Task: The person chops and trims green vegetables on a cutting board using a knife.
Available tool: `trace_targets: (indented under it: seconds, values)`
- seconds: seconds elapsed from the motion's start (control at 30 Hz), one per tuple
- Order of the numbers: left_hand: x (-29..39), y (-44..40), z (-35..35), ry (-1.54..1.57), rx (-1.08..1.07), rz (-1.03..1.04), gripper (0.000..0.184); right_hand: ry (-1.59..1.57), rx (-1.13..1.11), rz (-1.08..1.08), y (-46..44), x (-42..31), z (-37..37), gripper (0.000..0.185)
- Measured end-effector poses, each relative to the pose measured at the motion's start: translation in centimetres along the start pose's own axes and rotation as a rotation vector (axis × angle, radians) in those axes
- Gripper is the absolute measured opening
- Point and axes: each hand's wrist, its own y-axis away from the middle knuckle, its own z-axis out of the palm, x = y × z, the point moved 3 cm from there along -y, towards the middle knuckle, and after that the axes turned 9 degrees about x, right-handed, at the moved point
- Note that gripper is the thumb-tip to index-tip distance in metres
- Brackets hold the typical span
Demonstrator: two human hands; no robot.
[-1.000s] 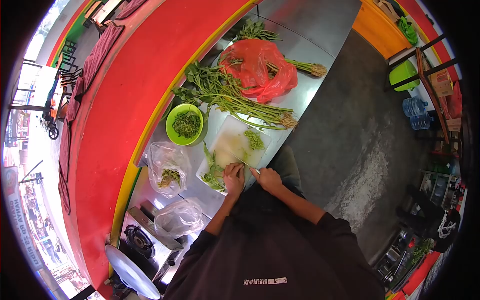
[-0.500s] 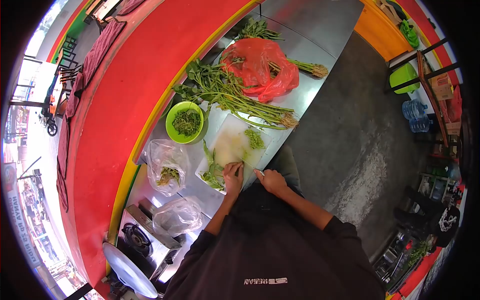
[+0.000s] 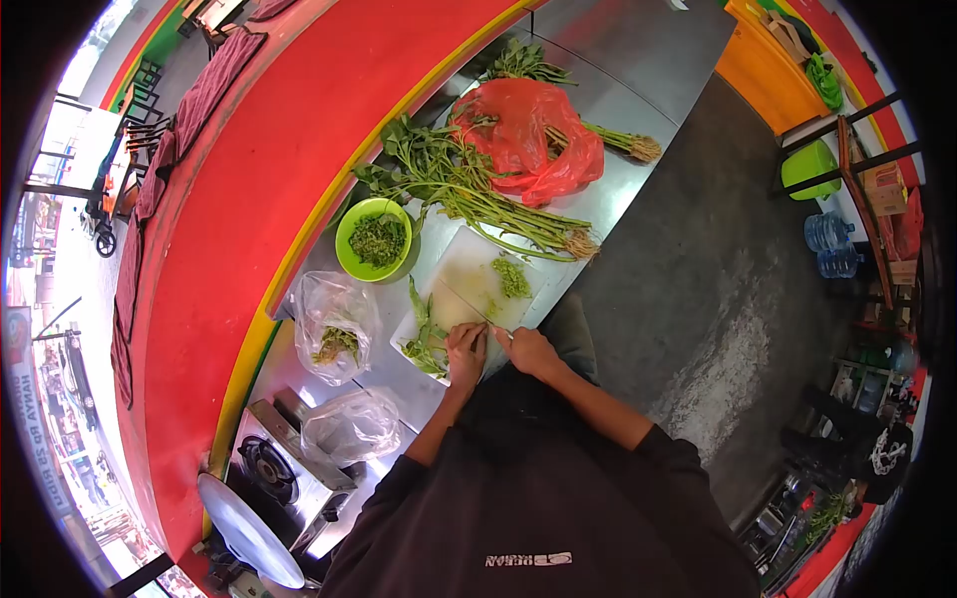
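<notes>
**Red wall (image 3: 214,249) and metal table (image 3: 620,189), with greens spread along it**

The wall curves along the table's far long edge, and bare grey floor (image 3: 688,269) lies off its near long edge. At the table's left end stands a stove (image 3: 267,468). Toward the opposite end, a red plastic bag (image 3: 533,149) lies over leafy greens (image 3: 498,214), whose long stems point their roots toward the near edge.

A white cutting board (image 3: 454,261) lies at the near edge, in front of the person. Two clear plastic bags (image 3: 349,427) sit between stove and board, the one closer to the far edge holding some greens. Beyond it, near that far edge, a lime-green bowl (image 3: 351,261) contains chopped greens.

The right hand (image 3: 530,351) is closed around the handle of a knife (image 3: 467,305), its blade slanting across the board. The left hand (image 3: 465,349) has bent fingers close beside the blade; whether they pinch anything cannot be told. Leafy stems (image 3: 429,334) lie beside it, and a chopped pile (image 3: 511,278) rests near the board's right edge.
</notes>
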Motion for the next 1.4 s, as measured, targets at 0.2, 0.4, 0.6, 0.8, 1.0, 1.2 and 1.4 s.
trace_targets:
  seconds: [0.2, 0.4, 0.6, 0.8, 1.0, 1.2, 1.4]
  values:
    - [-0.3, 0.1, 0.1, 0.007, -0.012, 0.003, 0.017, 0.033, -0.032, 0.073, 1.6, 1.0, -1.0, 0.081]
    - [-0.4, 0.3, 0.1, -0.005, -0.017, 0.006, 0.016, 0.033, -0.034, 0.054, 2.2, 1.7, -0.1, 0.080]
    - [-0.5, 0.2, 0.1, 0.015, 0.000, 0.000, 0.015, 0.098, 0.025, -0.029, 1.1, 2.7, 1.4, 0.076]
    - [-0.4, 0.2, 0.1, 0.005, 0.016, -0.006, 0.014, 0.195, 0.124, -0.168, 0.9, 2.8, 1.4, 0.074]
    - [-0.3, 0.2, 0.0, 0.002, 0.022, -0.037, 0.014, 0.162, 0.107, -0.147, 1.6, 1.8, 0.4, 0.074]
    - [-0.9, 0.3, 0.1, 0.045, 0.029, -0.066, 0.013, 0.155, 0.118, -0.112, 2.5, 2.5, -0.2, 0.073]
    - [-0.7, 0.3, 0.0, 0.045, 0.013, -0.035, 0.014, 0.170, 0.143, -0.160, 0.6, 2.6, 1.9, 0.073]
